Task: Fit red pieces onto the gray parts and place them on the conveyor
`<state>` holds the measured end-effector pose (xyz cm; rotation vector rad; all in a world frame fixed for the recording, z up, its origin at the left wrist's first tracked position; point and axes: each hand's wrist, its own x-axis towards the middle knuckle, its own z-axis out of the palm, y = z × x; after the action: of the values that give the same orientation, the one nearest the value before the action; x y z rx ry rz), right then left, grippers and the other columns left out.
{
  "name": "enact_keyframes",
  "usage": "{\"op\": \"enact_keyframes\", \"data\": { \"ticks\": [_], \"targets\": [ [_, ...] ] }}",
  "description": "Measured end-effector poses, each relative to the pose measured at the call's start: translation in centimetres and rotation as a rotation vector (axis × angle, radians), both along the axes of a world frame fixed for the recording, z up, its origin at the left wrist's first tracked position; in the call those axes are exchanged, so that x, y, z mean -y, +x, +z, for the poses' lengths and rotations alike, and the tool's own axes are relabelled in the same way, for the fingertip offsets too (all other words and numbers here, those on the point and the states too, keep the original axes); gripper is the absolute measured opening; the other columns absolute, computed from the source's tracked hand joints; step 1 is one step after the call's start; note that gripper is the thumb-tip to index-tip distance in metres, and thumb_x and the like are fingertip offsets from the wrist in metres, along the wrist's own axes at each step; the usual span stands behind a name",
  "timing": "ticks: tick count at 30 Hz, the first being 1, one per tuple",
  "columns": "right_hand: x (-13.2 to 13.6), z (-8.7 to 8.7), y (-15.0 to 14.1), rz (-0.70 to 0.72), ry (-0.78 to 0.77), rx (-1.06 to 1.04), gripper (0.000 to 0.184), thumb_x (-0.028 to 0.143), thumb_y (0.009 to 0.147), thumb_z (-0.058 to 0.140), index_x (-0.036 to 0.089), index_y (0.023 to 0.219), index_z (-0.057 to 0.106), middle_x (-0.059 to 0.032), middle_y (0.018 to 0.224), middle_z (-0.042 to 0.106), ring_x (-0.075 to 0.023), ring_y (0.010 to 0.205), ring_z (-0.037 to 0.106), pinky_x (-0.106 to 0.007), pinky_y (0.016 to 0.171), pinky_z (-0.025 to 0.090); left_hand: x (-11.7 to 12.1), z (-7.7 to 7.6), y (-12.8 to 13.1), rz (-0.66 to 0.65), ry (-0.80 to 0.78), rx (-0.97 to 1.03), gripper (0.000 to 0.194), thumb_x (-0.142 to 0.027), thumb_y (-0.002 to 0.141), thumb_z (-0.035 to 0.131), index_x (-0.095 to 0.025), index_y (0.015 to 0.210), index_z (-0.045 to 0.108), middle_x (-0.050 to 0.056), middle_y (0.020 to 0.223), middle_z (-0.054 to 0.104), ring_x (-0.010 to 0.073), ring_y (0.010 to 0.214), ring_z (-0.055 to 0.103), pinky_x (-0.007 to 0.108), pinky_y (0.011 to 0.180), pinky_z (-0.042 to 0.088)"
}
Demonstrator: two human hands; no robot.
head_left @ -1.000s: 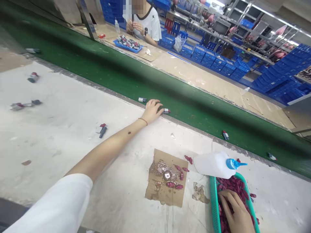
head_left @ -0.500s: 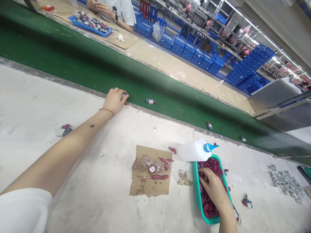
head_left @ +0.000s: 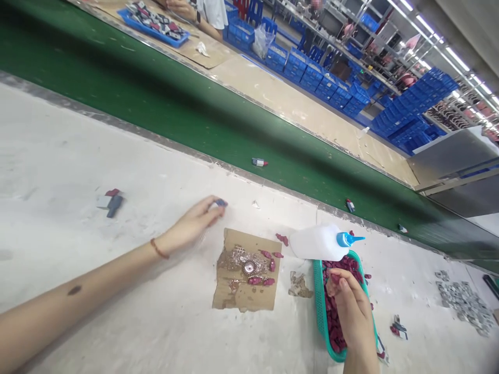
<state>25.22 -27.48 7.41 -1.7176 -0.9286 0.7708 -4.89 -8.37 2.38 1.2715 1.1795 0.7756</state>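
Observation:
My left hand (head_left: 197,221) is closed on a small blue-grey piece (head_left: 221,202), held over the white table beyond the cardboard's upper left corner. Between the thumb and fingertips of my right hand (head_left: 353,306) is a small maroon piece (head_left: 334,279), just above the green basket (head_left: 320,317) of maroon pieces (head_left: 334,332). A white bottle with a blue nozzle (head_left: 317,242) lies on its side against the basket's far end. Left of the basket, the cardboard (head_left: 245,301) carries a wet, shiny glue-like patch (head_left: 248,267) and several maroon pieces (head_left: 255,281).
A green conveyor belt (head_left: 187,130) crosses beyond the table, with several grey-and-red pieces (head_left: 259,162) on it. Grey parts (head_left: 463,304) lie at far right, others (head_left: 113,202) at left. Across the belt, a co-worker (head_left: 212,18) sits by a blue tray (head_left: 156,35).
My left hand has come off the belt's edge toward the cardboard, carrying the blue-grey piece. My right hand has risen out of the maroon pieces with one pinched in its fingers.

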Motion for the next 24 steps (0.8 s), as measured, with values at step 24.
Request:
{"op": "enact_keyframes", "data": {
  "ticks": [24],
  "targets": [
    [-6.5, -5.9, -9.4, 0.704, 0.132, 0.705, 0.041, 0.040, 0.107, 0.033, 0.022, 0.078, 0.056, -0.0024, 0.066, 0.066, -0.0162, 0.057, 0.063, -0.025, 0.055, 0.046, 7.3, -2.8, 1.4, -0.093, -0.100, 0.364, 0.035, -0.037, 0.083, 0.067, -0.016, 0.111, 0.064, 0.008, 0.100, 0.070, 0.0218, 0.093, 0.066, 0.034, 0.084, 0.052]
  ]
}}
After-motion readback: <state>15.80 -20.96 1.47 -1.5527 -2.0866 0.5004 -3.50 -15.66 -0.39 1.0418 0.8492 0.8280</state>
